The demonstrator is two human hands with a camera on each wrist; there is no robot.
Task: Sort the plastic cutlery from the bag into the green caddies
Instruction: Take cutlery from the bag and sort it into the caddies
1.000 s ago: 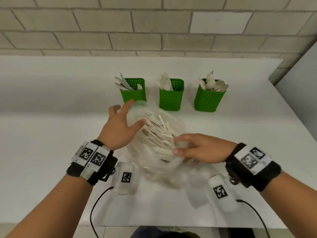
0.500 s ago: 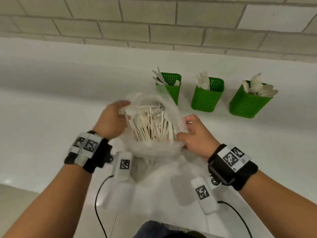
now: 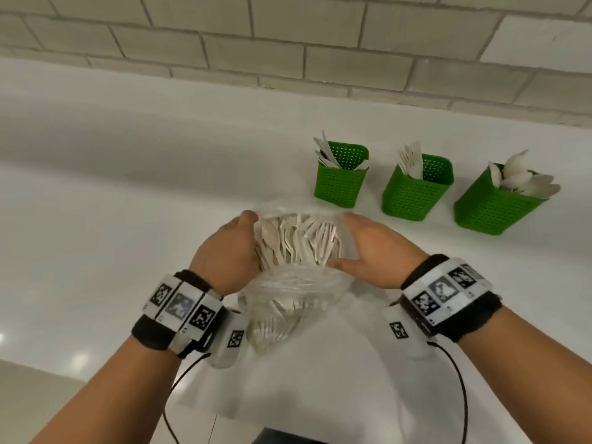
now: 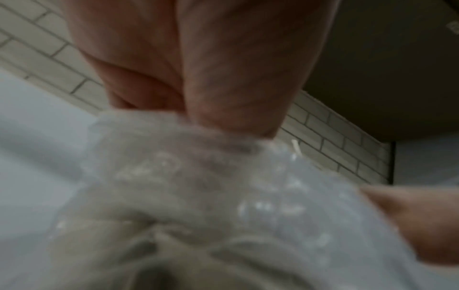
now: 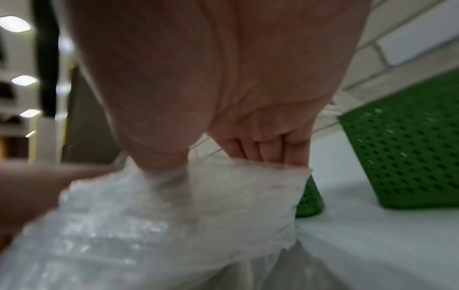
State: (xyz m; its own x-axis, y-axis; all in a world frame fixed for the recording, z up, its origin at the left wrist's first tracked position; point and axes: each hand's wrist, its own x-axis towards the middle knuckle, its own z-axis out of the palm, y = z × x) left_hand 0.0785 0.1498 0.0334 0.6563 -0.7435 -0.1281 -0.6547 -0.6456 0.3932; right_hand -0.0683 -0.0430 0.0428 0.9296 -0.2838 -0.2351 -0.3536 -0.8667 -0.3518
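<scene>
A clear plastic bag (image 3: pixel 288 293) full of white plastic cutlery (image 3: pixel 298 241) stands on the white counter (image 3: pixel 96 219), its mouth spread open upward. My left hand (image 3: pixel 230 248) grips the left rim of the mouth and my right hand (image 3: pixel 371 248) grips the right rim. In the left wrist view, my left hand (image 4: pixel 198 98) pinches the bag (image 4: pixel 198 196). In the right wrist view, the right hand's fingers (image 5: pixel 263 149) curl over the bag's edge (image 5: pixel 174 215). Three green caddies stand behind: knives (image 3: pixel 341 184), forks (image 3: pixel 416 193), spoons (image 3: pixel 496 206).
A tiled wall (image 3: pixel 288 43) rises behind the counter. The counter's front edge (image 3: pixel 80 376) runs near my forearms, and cables hang from both wrist cameras. A green caddy (image 5: pixel 410 147) stands close to the right hand.
Both hands shifted from the bag's sides to its rim and pulled the mouth wider. My head turned left, so the caddies now sit at the upper right.
</scene>
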